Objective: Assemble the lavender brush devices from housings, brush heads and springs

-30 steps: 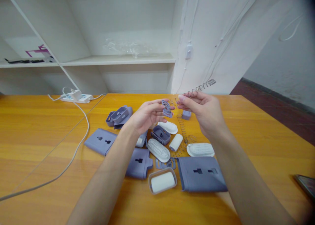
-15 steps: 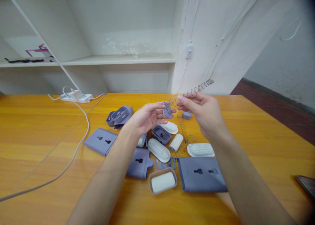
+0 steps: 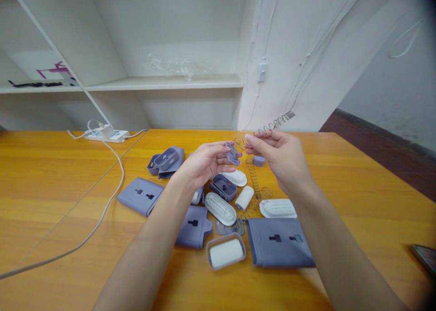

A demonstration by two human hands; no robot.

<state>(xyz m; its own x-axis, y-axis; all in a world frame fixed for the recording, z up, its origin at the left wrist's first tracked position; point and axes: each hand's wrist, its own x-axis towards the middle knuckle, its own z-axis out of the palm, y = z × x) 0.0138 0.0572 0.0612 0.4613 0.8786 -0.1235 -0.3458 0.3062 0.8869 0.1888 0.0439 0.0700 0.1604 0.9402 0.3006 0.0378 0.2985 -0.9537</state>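
Observation:
My left hand pinches a small grey-purple plastic piece above the parts on the table. In my right hand, thumb and fingers close on a long wire coil spring, whose far end sticks out up and to the right. The spring's near coils lie close to the plastic piece; whether they touch I cannot tell. Below the hands are an oval grey-purple housing, a white roller and white ribbed oval pads. More loose springs stand and lie beside them.
Grey-purple flat covers and a clear tray with a white roll lie nearer me. More housings sit back left. A power strip and cable occupy the left side; a dark device lies at the right edge.
My left hand's fingers have shifted slightly around the plastic piece, which has tilted a little. My right hand keeps its pinch on the spring almost in place.

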